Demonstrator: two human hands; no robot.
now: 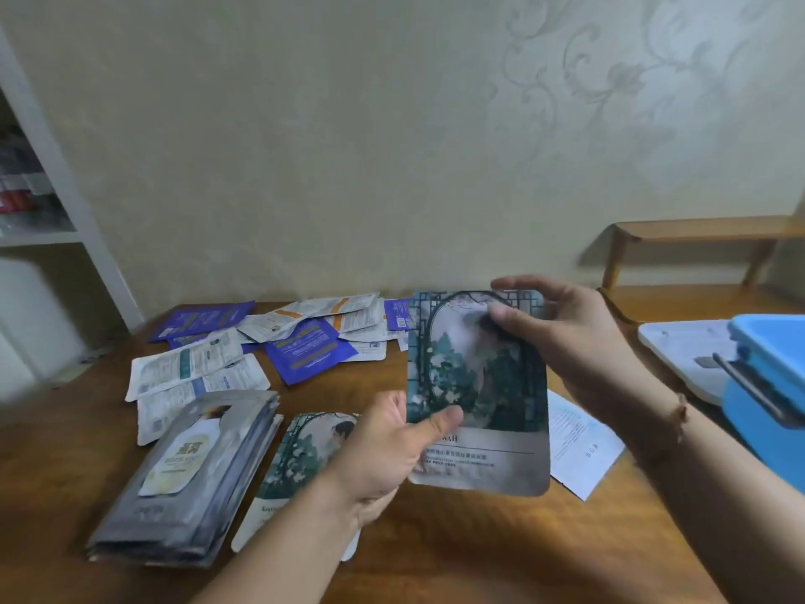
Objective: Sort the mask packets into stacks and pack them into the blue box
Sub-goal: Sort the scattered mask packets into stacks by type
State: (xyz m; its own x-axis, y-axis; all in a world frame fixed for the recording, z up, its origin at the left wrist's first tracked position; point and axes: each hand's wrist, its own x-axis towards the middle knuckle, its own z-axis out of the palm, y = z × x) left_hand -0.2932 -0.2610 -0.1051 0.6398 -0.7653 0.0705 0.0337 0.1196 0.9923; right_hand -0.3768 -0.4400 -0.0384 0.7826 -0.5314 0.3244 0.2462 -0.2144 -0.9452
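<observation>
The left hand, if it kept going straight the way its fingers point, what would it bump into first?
The left hand points up and right, already holding the garden-print packet by its lower left corner. Beyond that packet, the line leads toward the right hand gripping the top edge. Depth is unclear, so this is a guess.

bare wooden table [457, 555] lies open along the near edge and in a strip between the grey packet stack [187, 477] and the loose packets [270, 342] crowding the far left. the blue box [766, 398] blocks the right side, with a white sheet [579, 442] lying flat just beside it.
</observation>
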